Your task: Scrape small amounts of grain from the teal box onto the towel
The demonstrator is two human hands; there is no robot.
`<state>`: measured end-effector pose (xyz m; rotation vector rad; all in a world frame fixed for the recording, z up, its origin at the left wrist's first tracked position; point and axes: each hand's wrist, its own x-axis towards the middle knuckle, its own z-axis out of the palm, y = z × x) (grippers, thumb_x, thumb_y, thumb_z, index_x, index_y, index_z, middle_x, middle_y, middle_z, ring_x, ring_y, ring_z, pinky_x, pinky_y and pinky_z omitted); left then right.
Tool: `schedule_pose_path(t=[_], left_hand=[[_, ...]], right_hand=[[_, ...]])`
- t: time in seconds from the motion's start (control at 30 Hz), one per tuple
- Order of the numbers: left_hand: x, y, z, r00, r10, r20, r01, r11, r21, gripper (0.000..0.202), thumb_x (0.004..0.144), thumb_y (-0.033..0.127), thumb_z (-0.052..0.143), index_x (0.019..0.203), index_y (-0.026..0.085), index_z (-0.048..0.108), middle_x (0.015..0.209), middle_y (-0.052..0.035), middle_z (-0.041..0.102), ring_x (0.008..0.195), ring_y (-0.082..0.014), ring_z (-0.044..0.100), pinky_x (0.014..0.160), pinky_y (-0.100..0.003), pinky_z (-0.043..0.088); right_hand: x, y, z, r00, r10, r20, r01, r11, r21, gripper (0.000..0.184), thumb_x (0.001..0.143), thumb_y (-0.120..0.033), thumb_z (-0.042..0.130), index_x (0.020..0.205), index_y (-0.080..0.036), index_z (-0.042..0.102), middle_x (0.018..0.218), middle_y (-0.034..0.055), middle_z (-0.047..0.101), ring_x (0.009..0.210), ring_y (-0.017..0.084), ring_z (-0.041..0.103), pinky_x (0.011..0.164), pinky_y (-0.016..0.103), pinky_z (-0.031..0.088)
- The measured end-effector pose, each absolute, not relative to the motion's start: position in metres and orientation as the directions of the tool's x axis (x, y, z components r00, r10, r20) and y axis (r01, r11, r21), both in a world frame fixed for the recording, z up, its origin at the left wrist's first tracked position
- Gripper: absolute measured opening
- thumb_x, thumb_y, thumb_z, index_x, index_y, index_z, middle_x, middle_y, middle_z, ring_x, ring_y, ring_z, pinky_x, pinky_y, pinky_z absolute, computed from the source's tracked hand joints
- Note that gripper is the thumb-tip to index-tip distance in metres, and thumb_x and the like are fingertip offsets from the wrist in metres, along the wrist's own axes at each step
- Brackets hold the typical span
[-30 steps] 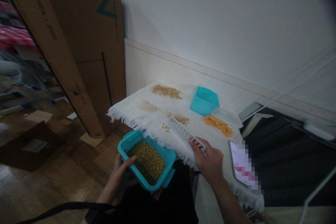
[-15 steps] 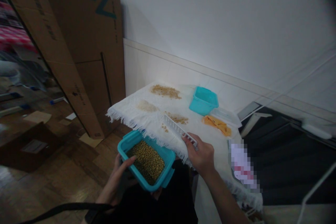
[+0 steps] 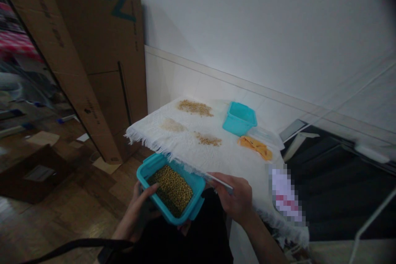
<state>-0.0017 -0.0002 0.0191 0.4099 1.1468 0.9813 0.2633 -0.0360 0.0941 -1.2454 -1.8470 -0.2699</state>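
My left hand (image 3: 140, 206) is closed around the near left side of a teal plastic tub (image 3: 196, 209), its thumb over the rim. Inside the tub lie many yellowish beans (image 3: 176, 187). The tub is held just below the fringed edge of a white cloth (image 3: 185, 152) on the table. My right hand (image 3: 237, 197) grips a white slotted plastic strip (image 3: 223, 183), now seen nearly edge-on at the cloth's front edge, beside the tub's right corner. On the cloth are a near pile of beans (image 3: 209, 139), a far pile of beans (image 3: 194, 108) and a pale grainy heap (image 3: 171, 125).
A second teal tub (image 3: 239, 119) stands at the back of the table, with an orange cloth (image 3: 255, 147) and a clear lid (image 3: 267, 137) by it. A tall cardboard box (image 3: 102, 49) rises on the left. Black material (image 3: 337, 185) is at the right.
My right hand has drawn the strip back and down to the cloth's front edge, turning it edge-on. The few loose beans near that edge no longer show. The tub has barely shifted.
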Motion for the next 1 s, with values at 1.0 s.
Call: schedule_pose_path(t=[1.0], left_hand=[[0.004,-0.006,0.028,0.113,0.809,-0.577,-0.433,0.563,0.704,0.072,0.082,0.040,0.082,0.144,0.042,0.047,0.143,-0.0078,0.064,0.114,-0.0338,0.073,0.088,-0.054,0.065]], right_hand=[[0.318,-0.024,0.079,0.157,0.599,0.786,0.959,0.099,-0.267,0.049,0.104,-0.058,0.054,0.091,-0.021,0.083,0.074,0.0053,0.082,0.055,0.018,0.075,0.057,0.023,0.057]])
